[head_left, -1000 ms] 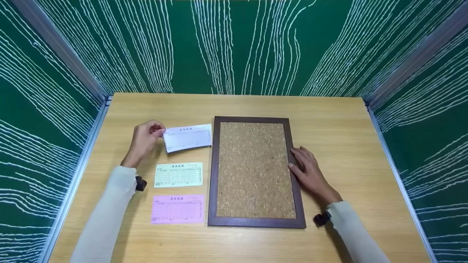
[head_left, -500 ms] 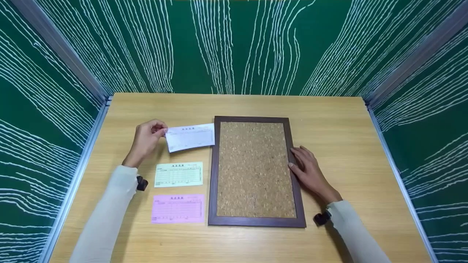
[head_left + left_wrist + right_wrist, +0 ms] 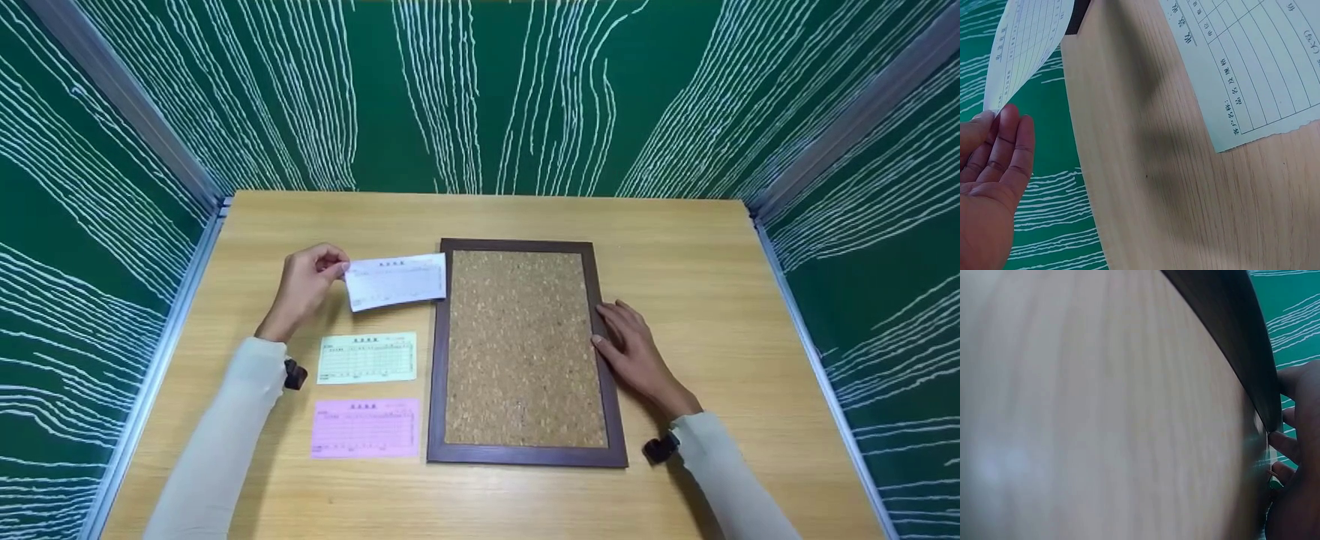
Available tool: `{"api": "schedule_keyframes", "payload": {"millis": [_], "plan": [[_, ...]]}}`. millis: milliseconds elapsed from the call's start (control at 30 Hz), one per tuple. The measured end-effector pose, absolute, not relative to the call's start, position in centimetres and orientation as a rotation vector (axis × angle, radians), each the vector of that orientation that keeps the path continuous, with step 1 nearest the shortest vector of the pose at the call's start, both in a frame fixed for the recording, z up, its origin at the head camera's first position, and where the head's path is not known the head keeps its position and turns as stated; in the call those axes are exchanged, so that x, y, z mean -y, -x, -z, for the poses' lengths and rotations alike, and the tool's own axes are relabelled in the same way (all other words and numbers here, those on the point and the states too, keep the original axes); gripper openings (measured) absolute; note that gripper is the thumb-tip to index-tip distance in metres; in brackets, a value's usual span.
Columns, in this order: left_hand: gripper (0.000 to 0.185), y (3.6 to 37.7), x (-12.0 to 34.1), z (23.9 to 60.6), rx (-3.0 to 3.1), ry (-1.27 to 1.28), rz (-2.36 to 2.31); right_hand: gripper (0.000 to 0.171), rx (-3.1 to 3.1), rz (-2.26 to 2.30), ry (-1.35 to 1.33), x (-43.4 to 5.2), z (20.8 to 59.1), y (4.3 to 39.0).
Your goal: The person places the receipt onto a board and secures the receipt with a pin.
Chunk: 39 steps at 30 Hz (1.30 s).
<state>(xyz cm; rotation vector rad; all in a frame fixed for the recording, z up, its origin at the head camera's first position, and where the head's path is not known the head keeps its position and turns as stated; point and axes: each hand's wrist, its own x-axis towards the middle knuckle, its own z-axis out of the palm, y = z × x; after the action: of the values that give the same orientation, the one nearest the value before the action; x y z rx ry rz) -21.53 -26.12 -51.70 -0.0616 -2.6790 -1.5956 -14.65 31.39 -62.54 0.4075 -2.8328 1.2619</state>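
White slip (image 3: 395, 280) (left-hand (image 3: 306, 283) pinch)

In my left hand (image 3: 304, 283) I pinch a thin white paper slip (image 3: 396, 280), matt and printed with fine ruled lines, limp enough to bend. My right hand (image 3: 634, 352) rests on the dark brown wooden frame (image 3: 611, 397), smooth with a dull sheen, around a rough, speckled cork panel (image 3: 521, 349). The light wood-grain surface (image 3: 697, 255) looks smooth and satin. The pale green paper form (image 3: 367, 358) and pink paper form (image 3: 365, 428) lie flat and matt. My sleeves (image 3: 217, 442) are soft cream cloth.
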Motion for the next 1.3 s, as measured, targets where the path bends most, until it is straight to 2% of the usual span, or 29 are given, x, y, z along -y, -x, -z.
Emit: {"api": "schedule_keyframes", "payload": {"millis": [1300], "plan": [[0.014, 21.7, 23.3, 50.7, 2.662, 0.094, 1.702, 0.057, 2.835, -1.28, -0.388, -31.0, 61.7, 14.7]]}}
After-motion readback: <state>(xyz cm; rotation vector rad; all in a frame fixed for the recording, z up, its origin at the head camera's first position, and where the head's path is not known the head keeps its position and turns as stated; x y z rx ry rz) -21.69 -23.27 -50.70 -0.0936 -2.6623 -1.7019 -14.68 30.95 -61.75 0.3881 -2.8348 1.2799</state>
